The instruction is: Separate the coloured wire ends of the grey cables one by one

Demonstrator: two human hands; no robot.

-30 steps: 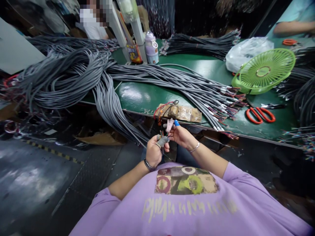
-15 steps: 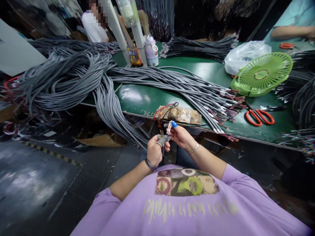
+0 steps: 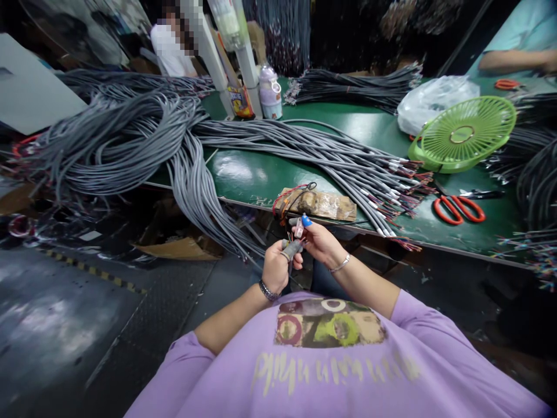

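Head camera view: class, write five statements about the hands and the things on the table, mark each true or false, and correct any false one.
1. The left hand grips thin wires. True.
2. The right hand lies flat on the table. False: the right hand holds a small pale piece close to the left hand.
3. The green fan is to the right of the lidded bottle. True.
4. The scissors have blue handles. False: the scissors have orange-red handles.
5. Grey cables lie across the green table. True.

Scissors (image 3: 458, 207) right of cable bundle (image 3: 304, 148)
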